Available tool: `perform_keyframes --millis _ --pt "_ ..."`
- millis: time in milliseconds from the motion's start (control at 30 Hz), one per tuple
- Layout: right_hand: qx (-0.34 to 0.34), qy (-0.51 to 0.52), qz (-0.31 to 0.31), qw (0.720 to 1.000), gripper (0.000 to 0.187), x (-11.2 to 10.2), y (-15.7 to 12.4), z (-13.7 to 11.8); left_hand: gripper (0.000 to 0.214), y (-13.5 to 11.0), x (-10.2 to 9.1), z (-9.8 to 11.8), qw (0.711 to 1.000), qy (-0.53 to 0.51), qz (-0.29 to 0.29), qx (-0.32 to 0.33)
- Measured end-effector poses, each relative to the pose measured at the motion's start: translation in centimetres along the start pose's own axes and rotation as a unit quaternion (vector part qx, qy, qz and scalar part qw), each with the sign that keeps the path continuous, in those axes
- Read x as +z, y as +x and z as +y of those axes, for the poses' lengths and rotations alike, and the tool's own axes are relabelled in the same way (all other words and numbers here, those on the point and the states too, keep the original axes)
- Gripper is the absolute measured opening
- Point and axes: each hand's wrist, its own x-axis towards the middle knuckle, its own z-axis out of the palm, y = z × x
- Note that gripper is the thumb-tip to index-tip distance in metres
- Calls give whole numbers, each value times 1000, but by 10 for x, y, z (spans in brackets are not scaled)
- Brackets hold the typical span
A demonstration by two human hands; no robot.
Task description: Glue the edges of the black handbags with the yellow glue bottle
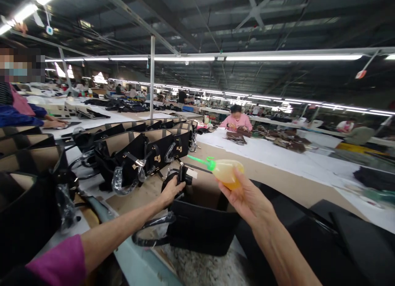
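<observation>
A black handbag [203,226] with a beige lining stands in front of me, its top wide apart. My left hand [173,191] grips the bag's left top edge near a dark strap, with the fingers closed over it. A small white piece [191,173] shows just beside those fingers. Above the bag's right side, my right hand [239,193] is wrapped round a squeeze bottle [226,171] of yellowish liquid. Its thin green nozzle points left, over the bag's far edge and apart from it. A plastic-wrapped handle [152,232] hangs at the bag's left.
Rows of black handbags [120,148] with wrapped handles stand to the left. Black panels [308,236] lie at the right. Across the table [286,175] a person in pink [237,121] handles brown pieces. Another person's hand [55,122] is at far left. A post [152,78] rises behind.
</observation>
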Motion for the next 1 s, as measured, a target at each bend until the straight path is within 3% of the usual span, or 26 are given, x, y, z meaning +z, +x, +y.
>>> perform_keyframes --millis 133,367,500,667,833,1000 --pt "-11 -58 -59 997 35 1 -14 -14 49 1 -5 -7 995 -86 -22 48" --pt "-59 -133 -99 984 30 -13 -39 -32 50 -5 -23 23 999 -18 29 28" --pt "-80 -142 -79 983 32 -27 -52 -37 46 -10 -32 46 999 -34 -5 39" --pt "-99 -138 -28 985 35 -46 -73 -49 41 -4 -51 89 996 -21 -88 2" --pt "-113 -156 36 981 34 -69 -100 -61 31 10 -59 125 980 99 -143 93" --pt "-121 -173 87 974 40 -89 -127 -67 31 17 -46 135 949 178 -224 133"
